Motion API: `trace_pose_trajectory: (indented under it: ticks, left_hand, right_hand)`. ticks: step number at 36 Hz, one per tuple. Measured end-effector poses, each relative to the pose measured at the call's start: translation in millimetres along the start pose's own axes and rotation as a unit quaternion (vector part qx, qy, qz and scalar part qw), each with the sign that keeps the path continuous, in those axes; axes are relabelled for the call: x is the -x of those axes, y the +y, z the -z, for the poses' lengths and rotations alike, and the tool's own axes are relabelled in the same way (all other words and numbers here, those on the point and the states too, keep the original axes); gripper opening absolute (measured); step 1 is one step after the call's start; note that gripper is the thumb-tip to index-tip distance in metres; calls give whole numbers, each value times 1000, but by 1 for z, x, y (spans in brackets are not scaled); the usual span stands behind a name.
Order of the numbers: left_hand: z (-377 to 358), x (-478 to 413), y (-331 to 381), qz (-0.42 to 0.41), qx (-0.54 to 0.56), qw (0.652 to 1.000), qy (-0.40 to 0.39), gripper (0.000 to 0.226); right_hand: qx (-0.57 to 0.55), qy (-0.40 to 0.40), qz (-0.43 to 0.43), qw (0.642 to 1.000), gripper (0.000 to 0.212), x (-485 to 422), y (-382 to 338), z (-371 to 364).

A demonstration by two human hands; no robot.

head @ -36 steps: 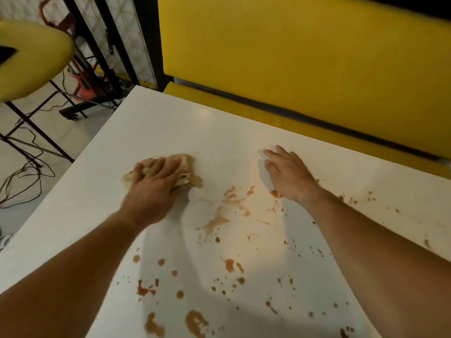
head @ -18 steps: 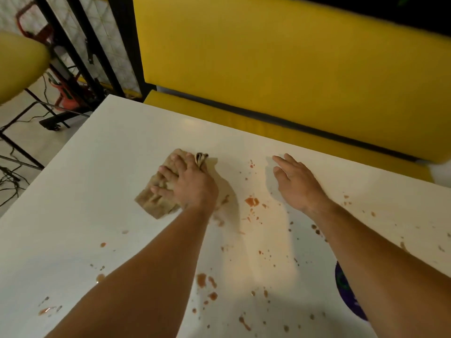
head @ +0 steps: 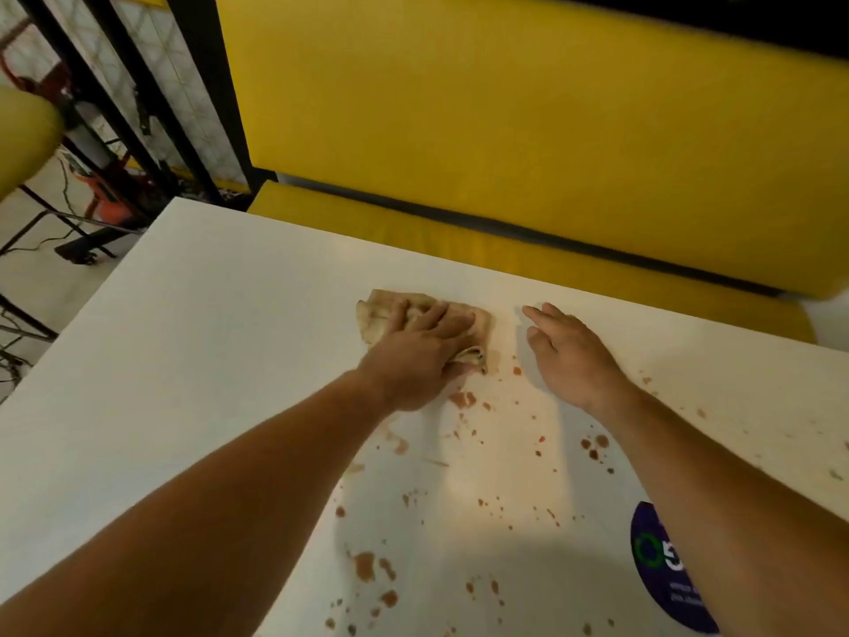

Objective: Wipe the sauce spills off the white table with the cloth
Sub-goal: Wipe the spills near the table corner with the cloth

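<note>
Where a yellow padded bench point(head: 505, 112) runs along its far edge, the white table point(head: 183, 342) takes up the lower part of the scene, with black metal framing point(head: 138, 98) standing on the floor beyond its far left corner. A person's two bare forearms reach forward across the tabletop. The left hand point(head: 413, 360) lies palm down on the cloth point(head: 379, 314), fingers straight and spread, pressing it flat against the table; a bunched fold of fabric shows beside the thumb. The right hand point(head: 569, 356) rests palm down on the bare tabletop just beside the cloth but apart from it, fingers straight and close together, holding nothing. The cloth, tan and crumpled, sits toward the far middle of the table, its far and left edges showing past the fingertips. A round purple sticker point(head: 661, 572) lies on the table at the near right, partly hidden by the right forearm; its lettering is too small to read. Reddish-brown sauce spills point(head: 365, 565) dot the surface from just nearer than the cloth, between the forearms, down to the near edge, with a few specks right of the right wrist.
</note>
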State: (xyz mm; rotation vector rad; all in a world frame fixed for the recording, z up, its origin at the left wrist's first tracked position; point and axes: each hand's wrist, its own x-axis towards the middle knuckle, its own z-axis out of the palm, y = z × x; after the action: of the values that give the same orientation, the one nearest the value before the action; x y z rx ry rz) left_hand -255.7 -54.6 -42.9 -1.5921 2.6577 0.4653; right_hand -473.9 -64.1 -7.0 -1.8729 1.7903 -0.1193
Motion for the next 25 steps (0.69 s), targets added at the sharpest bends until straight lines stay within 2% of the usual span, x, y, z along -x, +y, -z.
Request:
trace_pose_trajectory:
  ticks: [4,10,16,19,23,25]
  left_hand:
    - [4,31,-39,8,-15,1000,-9,63]
    - [9,103,-100,164,-6,985,45,74]
    - [0,155,-101,371,50,922,97,59]
    - [-9,143,-85,421,63,898,111,56]
    - [-5,115,-66,482,113,861,113,52]
    - [-3,101,-54,487,115,859,112,51]
  right_hand:
    - [32,-16,24,999,45,-11,-18,-11]
    - [85,-71,32,993,48,-19,-46,-30]
    - [153,-68,52,985,50,-17,-69,-50]
    - [187,-56,55,979,52,-17,-67,-55]
    - [169,-60,52,982,51,-20,-66,-54]
    - [160,-59,52,984,51,-20,-67,-53]
